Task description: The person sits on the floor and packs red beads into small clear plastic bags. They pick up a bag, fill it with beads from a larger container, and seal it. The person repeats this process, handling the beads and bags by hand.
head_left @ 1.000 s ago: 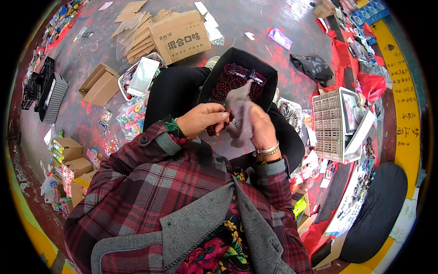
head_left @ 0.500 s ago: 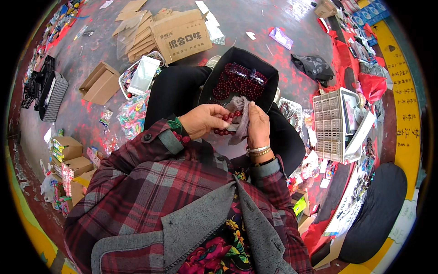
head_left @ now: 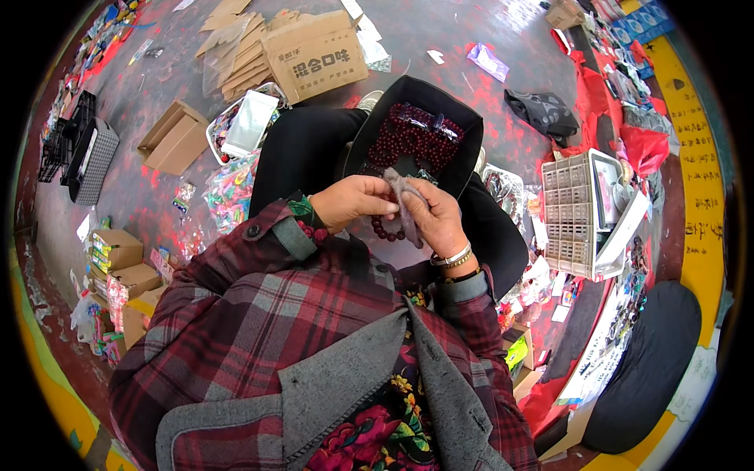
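Between my hands hangs a dark red bead bracelet [head_left: 382,231]. My left hand [head_left: 351,205] is closed, thumb and fingers pinching its beads. A grey cloth [head_left: 408,218] is bunched in my right hand [head_left: 437,218], closed around it and pressed against the beads. Part of the bracelet is hidden behind the cloth and fingers. Just beyond my hands, a black box [head_left: 463,169] rests at my lap between my knees. Inside it lie several strands of dark red beads [head_left: 399,145], some in clear plastic wrapping.
Left of my legs stand a white basket of small goods [head_left: 214,140] and an open cardboard box [head_left: 174,138]. A cream plastic crate [head_left: 567,216] is at the right, near a black bag [head_left: 542,115]. Flattened cardboard [head_left: 314,59] lies ahead.
My right hand has turned over the cloth, its fingers now folded across the top. The cloth looks narrower and hangs lower against the bracelet. My left hand keeps its pinch.
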